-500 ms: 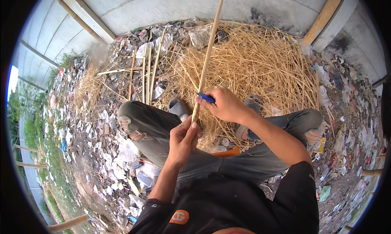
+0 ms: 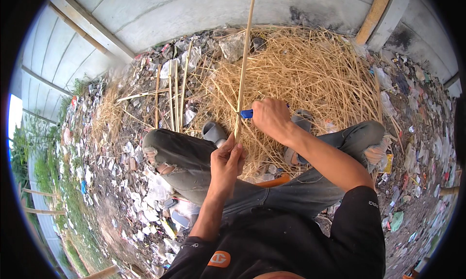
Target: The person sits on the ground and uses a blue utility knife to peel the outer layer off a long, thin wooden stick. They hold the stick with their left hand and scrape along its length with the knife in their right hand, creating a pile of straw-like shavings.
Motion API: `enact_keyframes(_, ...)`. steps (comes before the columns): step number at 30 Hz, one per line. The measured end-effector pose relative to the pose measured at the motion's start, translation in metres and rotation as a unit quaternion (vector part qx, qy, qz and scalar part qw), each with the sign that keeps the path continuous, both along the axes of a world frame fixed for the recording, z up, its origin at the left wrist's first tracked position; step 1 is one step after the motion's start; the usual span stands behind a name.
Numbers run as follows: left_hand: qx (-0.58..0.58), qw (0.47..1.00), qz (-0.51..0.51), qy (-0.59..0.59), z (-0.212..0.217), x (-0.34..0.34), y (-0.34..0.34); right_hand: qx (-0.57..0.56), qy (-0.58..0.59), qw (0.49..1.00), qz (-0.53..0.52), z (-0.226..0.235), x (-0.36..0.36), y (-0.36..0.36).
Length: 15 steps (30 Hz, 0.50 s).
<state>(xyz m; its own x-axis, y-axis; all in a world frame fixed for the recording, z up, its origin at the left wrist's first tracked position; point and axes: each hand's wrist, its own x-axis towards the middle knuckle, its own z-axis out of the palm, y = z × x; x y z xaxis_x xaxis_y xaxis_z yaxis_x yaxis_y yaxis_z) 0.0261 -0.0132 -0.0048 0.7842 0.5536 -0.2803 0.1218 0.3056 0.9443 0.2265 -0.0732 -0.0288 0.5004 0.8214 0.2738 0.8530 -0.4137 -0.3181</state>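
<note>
bare left hand [image 2: 226, 163] pinching the near end of a long pale strip [image 2: 244, 60], its length stretching away beyond that hand, right hand [image 2: 272, 118] closed around a blue tool [image 2: 247, 114], its tip at the strip, straw heap [image 2: 310, 70] beyond the right hand

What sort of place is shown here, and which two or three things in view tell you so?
Probably a rough outdoor yard: a grey panelled wall stands ahead, scattered litter covers much of the ground, and green plants grow along the left side.
</note>
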Motion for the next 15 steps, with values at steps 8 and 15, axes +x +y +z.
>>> enact_keyframes(8,0.066,0.997,-0.008,0.038,-0.002,0.001,0.002,0.016,-0.006,1.0,0.02,-0.014,0.014,0.011)
enact_keyframes(15,-0.026,0.992,-0.08,0.099,-0.015,-0.048,-0.06,-0.058,0.058,0.972,-0.221,-0.003,0.135,-0.027)
